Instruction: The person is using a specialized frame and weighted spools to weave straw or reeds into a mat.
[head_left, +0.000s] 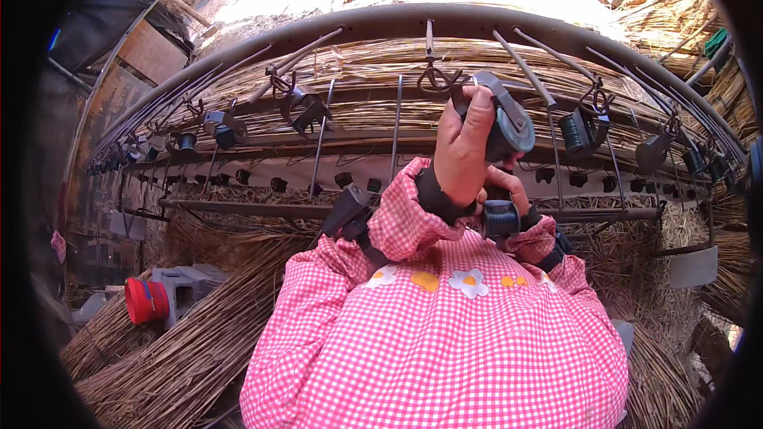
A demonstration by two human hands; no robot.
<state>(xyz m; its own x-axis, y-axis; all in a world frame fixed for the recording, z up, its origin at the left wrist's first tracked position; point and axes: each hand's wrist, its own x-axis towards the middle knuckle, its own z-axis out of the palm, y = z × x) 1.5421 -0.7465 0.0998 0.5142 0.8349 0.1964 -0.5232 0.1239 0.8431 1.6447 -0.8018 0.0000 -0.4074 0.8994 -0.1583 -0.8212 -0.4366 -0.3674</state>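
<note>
My left hand (462,147) is raised in front of the frame, with its thumb and fingers closed round a dark metal spool holder (509,103). A worn, greenish round end (517,131) shows on that holder. Lower and closer to my chest, my right hand (513,185) has its fingers bent round a spool of dark thread or wire (501,220). Part of the right hand is hidden behind the left wrist and the spool. Just above my left fingers, a bent wire loop (439,79) hangs from a rod on the frame.
A long curved metal beam (381,17) spans the far side, with rods and more spool holders (584,129) hanging along it. Laid stalks (366,63) lie behind them. Straw bundles (199,326) flank me. At left, a red round container (146,300) sits by a grey block (187,290).
</note>
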